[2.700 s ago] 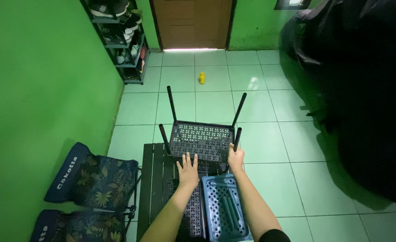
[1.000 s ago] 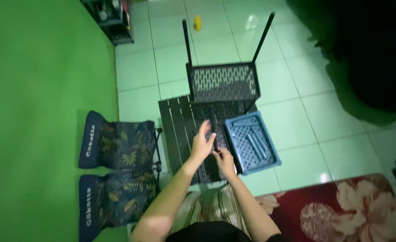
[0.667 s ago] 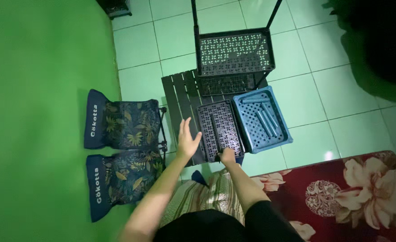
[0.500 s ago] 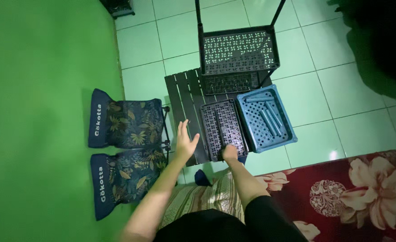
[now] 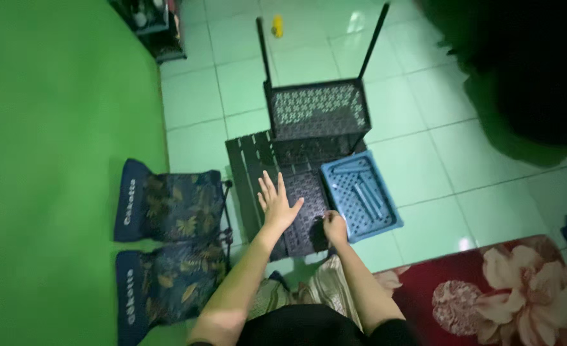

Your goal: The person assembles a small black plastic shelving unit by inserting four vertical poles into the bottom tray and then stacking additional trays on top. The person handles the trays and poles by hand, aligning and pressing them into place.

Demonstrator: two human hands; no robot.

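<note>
My left hand (image 5: pixel 276 205) lies flat and open on a black perforated plastic basket panel (image 5: pixel 308 205) that rests on a low black slatted table (image 5: pixel 251 166). My right hand (image 5: pixel 334 228) is curled at the panel's near right edge, fingers closed on its rim. A blue perforated plastic tray (image 5: pixel 360 195) lies beside it on the right, touching the black panel. Behind them stands a black perforated crate (image 5: pixel 317 110) with two thin black legs pointing up.
Two folded dark blue leaf-print seats (image 5: pixel 171 208) (image 5: pixel 165 291) lie along the green wall at left. A red floral rug (image 5: pixel 488 295) covers the floor at lower right. A dark shelf (image 5: pixel 155 25) and a small yellow object (image 5: pixel 277 25) sit far back.
The view has tilted down and pulled back from the door. My hands moved from the standing crate to the flat black panel; the left hand has settled flat on it.
</note>
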